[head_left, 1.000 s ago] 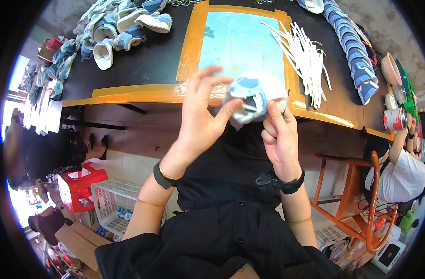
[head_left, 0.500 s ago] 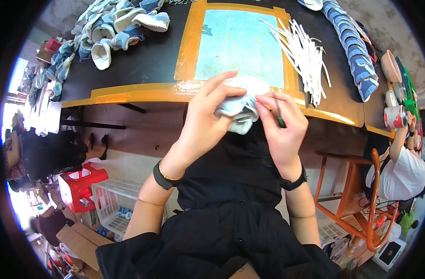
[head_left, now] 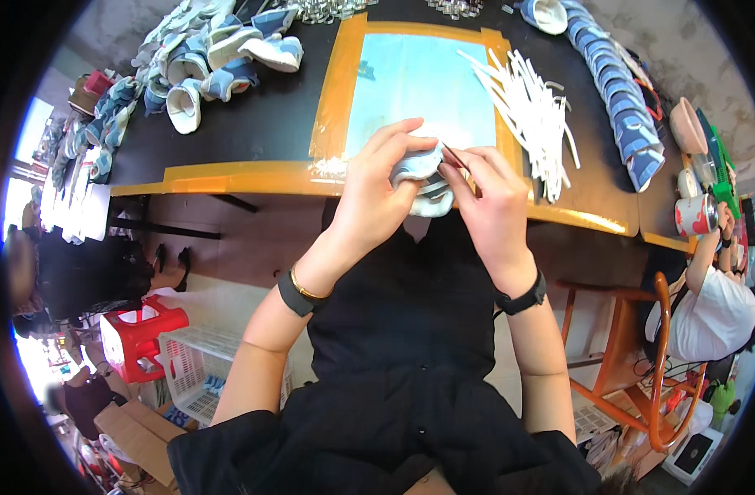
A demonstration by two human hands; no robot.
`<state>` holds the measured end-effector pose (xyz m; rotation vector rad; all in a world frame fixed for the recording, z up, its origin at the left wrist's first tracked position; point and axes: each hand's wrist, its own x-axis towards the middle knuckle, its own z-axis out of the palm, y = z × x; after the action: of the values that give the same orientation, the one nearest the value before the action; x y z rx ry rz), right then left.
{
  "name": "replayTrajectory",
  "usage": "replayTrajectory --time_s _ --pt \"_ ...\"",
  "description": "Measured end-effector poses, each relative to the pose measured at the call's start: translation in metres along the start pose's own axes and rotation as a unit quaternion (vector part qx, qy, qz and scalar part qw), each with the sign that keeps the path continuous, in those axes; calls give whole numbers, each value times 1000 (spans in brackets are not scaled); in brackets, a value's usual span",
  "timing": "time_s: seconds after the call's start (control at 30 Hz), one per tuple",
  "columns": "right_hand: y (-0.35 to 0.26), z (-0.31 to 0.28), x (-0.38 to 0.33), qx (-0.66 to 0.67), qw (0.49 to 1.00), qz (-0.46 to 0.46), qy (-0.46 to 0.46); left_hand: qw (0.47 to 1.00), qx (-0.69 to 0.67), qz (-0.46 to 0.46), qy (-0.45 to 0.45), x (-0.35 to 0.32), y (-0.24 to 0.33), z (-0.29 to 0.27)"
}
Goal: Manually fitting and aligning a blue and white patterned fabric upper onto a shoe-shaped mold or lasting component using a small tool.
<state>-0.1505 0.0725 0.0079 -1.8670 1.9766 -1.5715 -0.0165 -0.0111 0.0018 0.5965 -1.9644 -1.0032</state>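
Just above the table's front edge, my left hand [head_left: 377, 186] is closed round a small blue-and-white fabric shoe upper [head_left: 416, 167]. Its thumb presses on the near side while the upper fingers curve over the top. My right hand [head_left: 495, 198] meets it from the other side, thumb and index finger pinched on a thin dark stick-like tool [head_left: 453, 155]. The tool's tip lies by the upper's edge; its exact kind is too small to tell. Beneath both hands lies a light blue sheet [head_left: 427, 78], framed on the table with amber tape [head_left: 331, 99].
White strips [head_left: 536, 120] lie piled right of the sheet. A row of nested blue shoe uppers [head_left: 613, 78] runs along the right; more shoe uppers [head_left: 184, 106] are heaped at left. A printed can [head_left: 695, 214] is by a co-worker [head_left: 712, 305]. A wooden chair [head_left: 633, 355] stands near.
Both hands have shifted slightly with the shoe upper, and my right hand has turned. The thin dark tool now shows at its fingertips; the green piece seen under that hand is out of sight.
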Motion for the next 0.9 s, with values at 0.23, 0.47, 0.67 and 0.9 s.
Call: replayTrajectory --time_s 0.23,0.47,0.67,0.9 --pt "19 -16 40 45 989 83 -113 997 44 40 -42 37 -9 -10" --pt "14 -1 85 23 994 -44 -95 995 49 16 -83 82 0 -37" --pt "17 -6 135 -41 992 -109 -55 992 -28 -44 -118 129 0 -43" --pt "33 -18 184 -24 994 -95 -54 960 -226 -69 -149 171 -21 -25"
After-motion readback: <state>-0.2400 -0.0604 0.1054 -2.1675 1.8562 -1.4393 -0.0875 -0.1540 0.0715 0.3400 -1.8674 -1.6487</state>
